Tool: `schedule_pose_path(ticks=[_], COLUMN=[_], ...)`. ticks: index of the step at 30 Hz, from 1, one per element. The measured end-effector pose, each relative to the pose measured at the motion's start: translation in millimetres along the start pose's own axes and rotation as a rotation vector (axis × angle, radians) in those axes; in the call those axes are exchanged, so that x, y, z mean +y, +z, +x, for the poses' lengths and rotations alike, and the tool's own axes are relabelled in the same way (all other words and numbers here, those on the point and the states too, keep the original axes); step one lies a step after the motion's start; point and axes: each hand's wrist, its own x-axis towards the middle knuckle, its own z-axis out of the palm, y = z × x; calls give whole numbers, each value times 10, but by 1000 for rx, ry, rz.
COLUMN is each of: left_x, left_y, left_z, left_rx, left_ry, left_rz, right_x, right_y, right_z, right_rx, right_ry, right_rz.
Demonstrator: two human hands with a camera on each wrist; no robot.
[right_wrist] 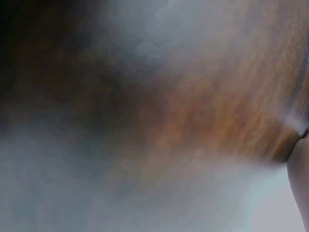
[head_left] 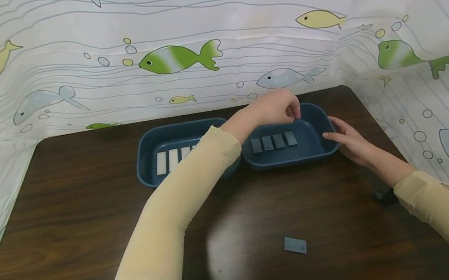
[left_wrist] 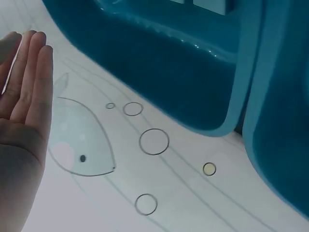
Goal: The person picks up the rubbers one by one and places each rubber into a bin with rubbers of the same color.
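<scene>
Two blue plastic bins stand side by side at the back of the table. The left bin (head_left: 140,160) has a row of white rectangular blocks (head_left: 161,163) in it, partly hidden by my left sleeve. In the right bin (head_left: 292,160) lies a row of several grey-blue tiles (head_left: 279,141). My left hand (head_left: 276,107) hangs over this bin's back part, fingers pointing down; the left wrist view shows them extended, with nothing visible in them. With thumb inside the rim and fingers outside, my right hand (head_left: 349,140) holds the right bin's right end.
One more grey-blue tile (head_left: 295,245) lies on the dark wooden table (head_left: 73,229) near the front. A white fish-patterned sheet (head_left: 195,20) rises behind the table and along its sides. The right wrist view is mostly blurred.
</scene>
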Motion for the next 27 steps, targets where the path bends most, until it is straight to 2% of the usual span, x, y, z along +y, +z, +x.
schedule_pose_path(ticks=[6, 13, 27], left_x=[59, 82, 183], left_y=[11, 92, 324], left_z=[-176, -383, -761], left_rx=[-2, 19, 76], left_ry=[57, 84, 45], left_rz=[37, -20, -74], right_x=[-5, -1, 6], right_y=[5, 18, 4], right_z=[4, -13, -9], right_rx=[-1, 10, 14], right_ry=[7, -15, -5], right_rz=[-16, 4, 2])
